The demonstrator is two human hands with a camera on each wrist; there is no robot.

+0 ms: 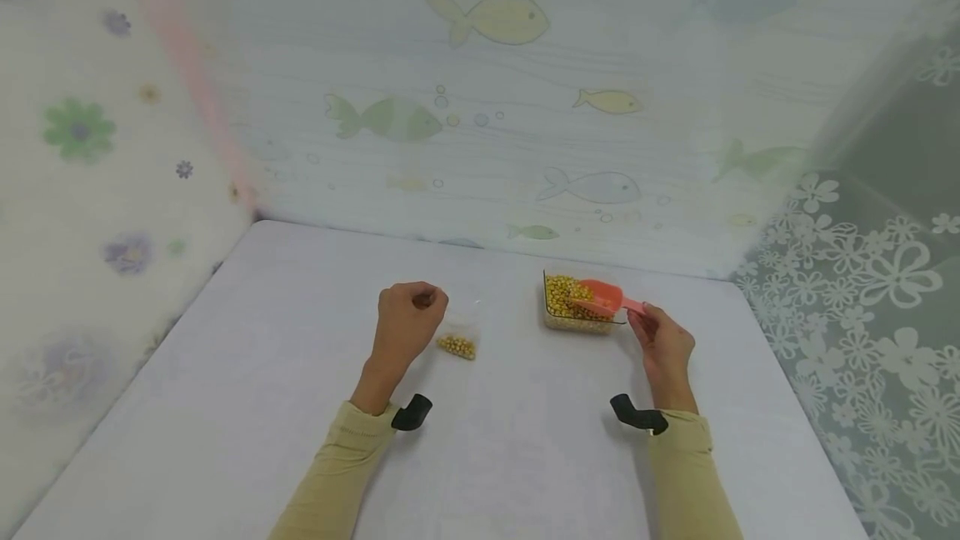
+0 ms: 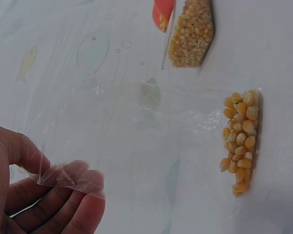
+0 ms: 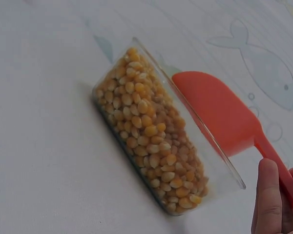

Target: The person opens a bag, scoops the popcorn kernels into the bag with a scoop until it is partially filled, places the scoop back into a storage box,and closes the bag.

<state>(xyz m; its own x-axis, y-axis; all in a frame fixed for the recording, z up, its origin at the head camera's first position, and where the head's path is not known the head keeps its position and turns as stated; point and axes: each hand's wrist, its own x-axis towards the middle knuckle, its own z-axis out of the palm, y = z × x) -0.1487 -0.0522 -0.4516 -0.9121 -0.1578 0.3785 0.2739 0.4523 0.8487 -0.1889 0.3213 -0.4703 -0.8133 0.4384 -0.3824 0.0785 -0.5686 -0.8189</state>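
A white table bears a clear tub of corn. Left of the tub, a left hand pinches a clear bag; right, a right hand grips a red scoop over it. Scooping seems underway; next calls for a level lift.

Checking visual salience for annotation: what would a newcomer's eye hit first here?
Likely the red scoop, vivid against pale surroundings, held in the right hand over a clear container of corn kernels. Next, left of the container, the transparent bag the left hand pinches, a small kernel pile at its bottom.
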